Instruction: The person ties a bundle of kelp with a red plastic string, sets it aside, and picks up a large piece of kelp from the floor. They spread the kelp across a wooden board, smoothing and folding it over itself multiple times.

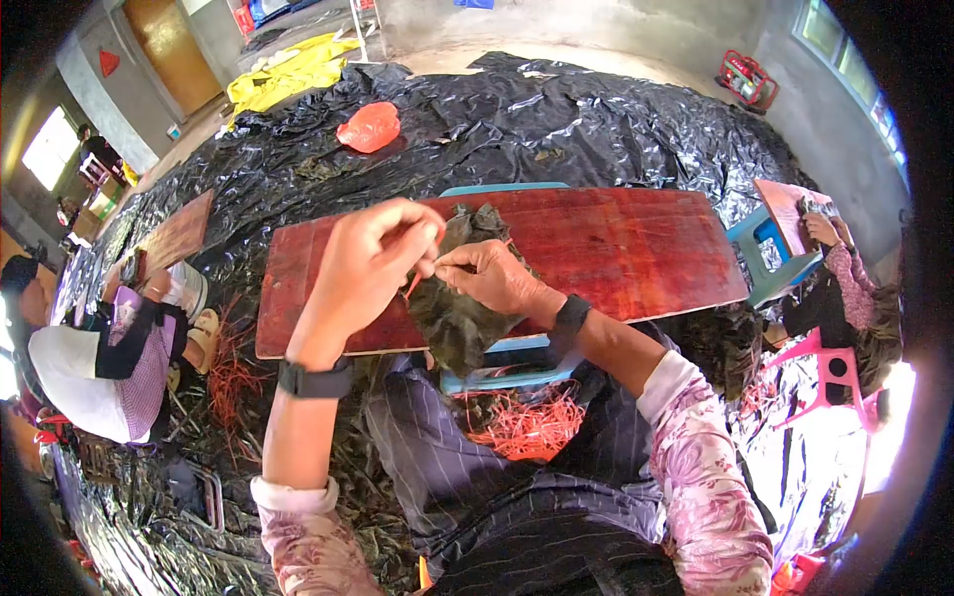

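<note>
My left hand (383, 253) is closed in a pinch over the board, its wrist raised. A short piece of red plastic string (413, 286) shows just under its fingertips. My right hand (495, 278) pinches close beside it, the fingertips of both hands almost meeting; the string between them is too fine to follow. Under both hands lies a dark green, wrinkled leafy bundle (459, 323), which hangs over the near edge of the reddish-brown wooden board (626, 243). Part of the bundle is hidden by my hands.
A blue stool (505, 187) supports the board. Red string strands (527, 425) lie in my lap. Black plastic sheeting (596, 129) covers the floor, with a red bag (369, 127) on it. People work at boards left (109, 368) and right (845, 268). A pink stool (835, 377) stands right.
</note>
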`<state>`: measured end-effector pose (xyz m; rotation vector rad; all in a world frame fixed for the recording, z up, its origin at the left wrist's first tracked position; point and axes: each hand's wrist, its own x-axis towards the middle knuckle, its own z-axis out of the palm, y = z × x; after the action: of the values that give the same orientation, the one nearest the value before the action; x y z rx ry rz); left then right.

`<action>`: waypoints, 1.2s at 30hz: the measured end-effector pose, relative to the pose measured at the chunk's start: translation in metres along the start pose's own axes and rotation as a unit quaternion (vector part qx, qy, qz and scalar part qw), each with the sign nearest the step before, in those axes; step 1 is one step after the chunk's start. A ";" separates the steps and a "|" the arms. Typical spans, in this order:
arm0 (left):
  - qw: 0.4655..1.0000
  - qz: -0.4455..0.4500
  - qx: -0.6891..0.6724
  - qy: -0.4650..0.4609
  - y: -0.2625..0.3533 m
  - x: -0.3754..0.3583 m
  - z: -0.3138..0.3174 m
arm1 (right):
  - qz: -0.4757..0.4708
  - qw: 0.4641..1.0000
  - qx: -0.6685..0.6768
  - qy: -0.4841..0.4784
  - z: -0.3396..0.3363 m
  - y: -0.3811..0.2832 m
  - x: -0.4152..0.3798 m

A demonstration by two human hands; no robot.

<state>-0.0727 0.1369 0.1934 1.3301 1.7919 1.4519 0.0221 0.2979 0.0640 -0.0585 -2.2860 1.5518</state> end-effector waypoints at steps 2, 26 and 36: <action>1.000 -0.009 -0.016 -0.016 -0.006 0.020 0.008 | -0.014 1.000 -0.018 -0.002 -0.001 -0.002 -0.004; 0.981 -0.087 -0.005 0.173 -0.102 0.004 -0.010 | 0.175 0.943 0.279 -0.044 -0.012 0.006 0.001; 0.991 -0.108 0.074 0.021 -0.128 -0.015 0.021 | 0.145 0.946 0.286 -0.053 -0.013 0.005 -0.002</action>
<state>-0.0985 0.1377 0.0659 1.1386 2.0356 1.2612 0.0278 0.3107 0.0630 -0.1646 -1.8683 2.3686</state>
